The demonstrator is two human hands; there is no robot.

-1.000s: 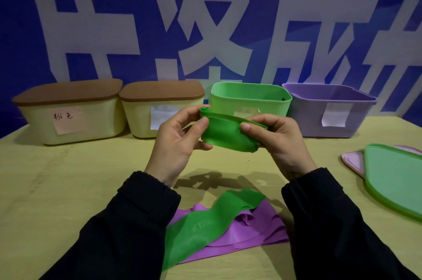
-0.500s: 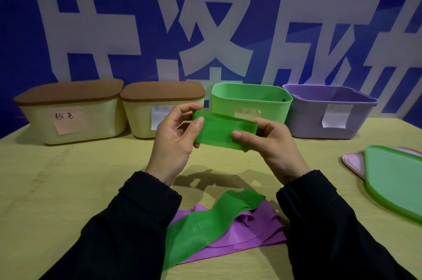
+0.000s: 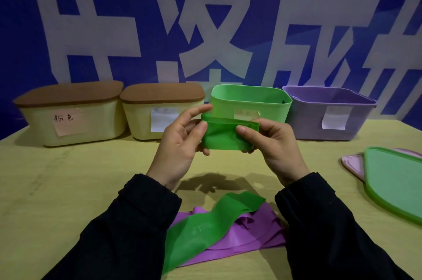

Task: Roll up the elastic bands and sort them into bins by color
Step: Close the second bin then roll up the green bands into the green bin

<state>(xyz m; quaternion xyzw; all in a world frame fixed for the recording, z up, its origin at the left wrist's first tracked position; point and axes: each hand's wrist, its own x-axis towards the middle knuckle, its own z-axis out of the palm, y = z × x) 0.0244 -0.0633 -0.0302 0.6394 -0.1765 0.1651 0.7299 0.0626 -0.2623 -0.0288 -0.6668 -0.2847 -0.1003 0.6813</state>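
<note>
Nearest the person, between the two black sleeves, a loose green band [image 3: 205, 222] lies flat and unrolled across a crumpled purple band [image 3: 249, 234] on the table [image 3: 57, 188]. Neither has been rolled, so both seem to be waiting their turn.

Above them, held clear of the table, is a folded green band [image 3: 228, 134], gathered into a short, flattened bundle of several layers. The left hand [image 3: 180, 142] grips its left end, thumb pressed on the front face and fingers [image 3: 194, 113] curled behind. The right hand [image 3: 274, 142] pinches the right end, thumb across the front and the other fingers wrapped behind it. The bundle looks compact and close to finished, though I cannot tell whether another turn is needed.

Off to the right, a green lid [image 3: 397, 184] lies on the table, overlapping a pink-purple lid [image 3: 351, 161].

Farthest back stand four bins in a row. The open green bin [image 3: 251, 101] sits just behind the held bundle, and the open purple bin [image 3: 328, 115] is to its right. Their interiors are mostly hidden, so whether any bands are already sorted cannot be told. To the left, two cream bins [image 3: 68, 120] keep their brown lids on.

Judging from this, the green bundle goes in the green bin, then the two bands on the table remain.
</note>
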